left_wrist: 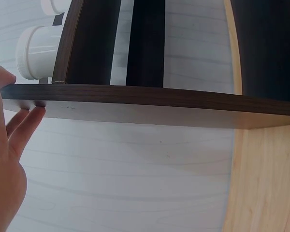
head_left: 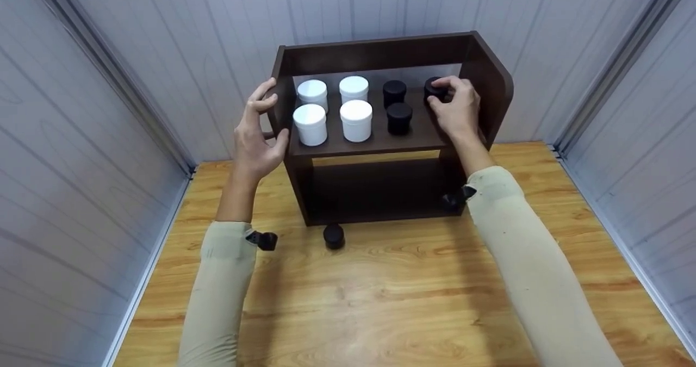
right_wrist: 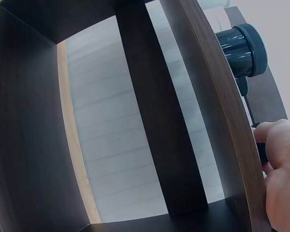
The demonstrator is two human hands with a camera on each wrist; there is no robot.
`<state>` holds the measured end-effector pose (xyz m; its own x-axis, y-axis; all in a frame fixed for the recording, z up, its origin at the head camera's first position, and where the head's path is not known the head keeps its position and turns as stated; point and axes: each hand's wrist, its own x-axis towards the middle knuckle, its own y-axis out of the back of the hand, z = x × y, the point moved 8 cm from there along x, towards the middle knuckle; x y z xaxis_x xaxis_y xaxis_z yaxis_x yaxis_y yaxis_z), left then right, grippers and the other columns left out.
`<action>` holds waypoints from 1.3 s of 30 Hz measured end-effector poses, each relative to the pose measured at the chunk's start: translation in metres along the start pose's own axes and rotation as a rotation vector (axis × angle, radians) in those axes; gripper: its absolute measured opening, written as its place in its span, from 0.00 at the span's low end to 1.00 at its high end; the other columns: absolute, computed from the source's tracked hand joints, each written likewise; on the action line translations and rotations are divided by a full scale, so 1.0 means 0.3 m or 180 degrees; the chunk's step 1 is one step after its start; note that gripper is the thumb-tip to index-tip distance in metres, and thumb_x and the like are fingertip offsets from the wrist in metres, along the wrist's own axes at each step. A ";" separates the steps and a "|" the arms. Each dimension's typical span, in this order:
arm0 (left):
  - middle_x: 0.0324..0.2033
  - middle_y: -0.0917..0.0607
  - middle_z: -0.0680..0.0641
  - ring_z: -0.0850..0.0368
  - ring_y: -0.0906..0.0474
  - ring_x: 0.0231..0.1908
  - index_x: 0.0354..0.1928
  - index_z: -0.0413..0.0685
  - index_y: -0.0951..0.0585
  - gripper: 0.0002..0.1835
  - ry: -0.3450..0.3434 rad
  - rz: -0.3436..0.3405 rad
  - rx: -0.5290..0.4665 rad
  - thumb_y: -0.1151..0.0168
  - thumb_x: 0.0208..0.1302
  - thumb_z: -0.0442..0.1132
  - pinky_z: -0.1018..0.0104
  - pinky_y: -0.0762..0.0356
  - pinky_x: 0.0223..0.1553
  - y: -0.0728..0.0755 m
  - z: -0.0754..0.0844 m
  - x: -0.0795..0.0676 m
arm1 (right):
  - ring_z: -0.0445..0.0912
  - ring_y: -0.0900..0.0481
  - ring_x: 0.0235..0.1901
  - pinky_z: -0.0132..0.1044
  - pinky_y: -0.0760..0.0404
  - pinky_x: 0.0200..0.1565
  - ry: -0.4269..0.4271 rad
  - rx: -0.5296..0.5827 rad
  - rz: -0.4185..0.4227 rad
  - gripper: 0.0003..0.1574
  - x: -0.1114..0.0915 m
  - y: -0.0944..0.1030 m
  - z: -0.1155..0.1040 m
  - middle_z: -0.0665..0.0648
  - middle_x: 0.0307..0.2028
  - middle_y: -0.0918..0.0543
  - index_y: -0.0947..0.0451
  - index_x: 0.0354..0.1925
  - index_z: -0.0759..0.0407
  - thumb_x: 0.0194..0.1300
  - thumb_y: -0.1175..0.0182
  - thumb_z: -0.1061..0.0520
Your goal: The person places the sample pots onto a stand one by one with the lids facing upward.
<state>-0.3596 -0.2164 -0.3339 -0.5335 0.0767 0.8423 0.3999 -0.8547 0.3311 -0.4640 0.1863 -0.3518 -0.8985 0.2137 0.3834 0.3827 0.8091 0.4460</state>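
My right hand [head_left: 458, 109] reaches over the top shelf and pinches a black lidded jar [head_left: 433, 88] at the back right, thumb and fingers on its sides. In the right wrist view that jar is mostly hidden behind the shelf board and the hand. With my left hand [head_left: 258, 138] I hold the left side panel [head_left: 280, 98] of the dark brown shelf unit [head_left: 375, 150]. Its thumb lies on the inner side and its fingertips [left_wrist: 35, 113] press the outer face. Two more black jars, one in front [head_left: 399, 119] and one behind [head_left: 394, 92], stand left of the right hand.
Several white lidded jars, such as the front one [head_left: 356, 122], stand in two rows on the left of the top shelf. Another black jar [head_left: 334, 236] is on the wooden floor [head_left: 380, 302] before the unit. Pale panel walls [head_left: 109, 138] close in the sides and back.
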 end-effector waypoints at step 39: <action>0.79 0.21 0.38 0.42 0.19 0.77 0.65 0.40 0.23 0.28 -0.0136 0.0021 -0.0014 0.35 0.61 0.21 0.55 0.18 0.76 0.000 0.005 0.005 | 0.56 0.26 0.75 0.51 0.18 0.72 0.0117 0.0126 -0.0216 0.31 -0.118 0.038 -0.036 0.64 0.79 0.27 0.17 0.72 0.56 0.73 0.27 0.58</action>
<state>-0.3593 -0.2155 -0.3320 -0.4985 0.0928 0.8619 0.3998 -0.8575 0.3236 -0.4254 0.1821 -0.3514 -0.9133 0.1378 0.3832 0.3116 0.8422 0.4399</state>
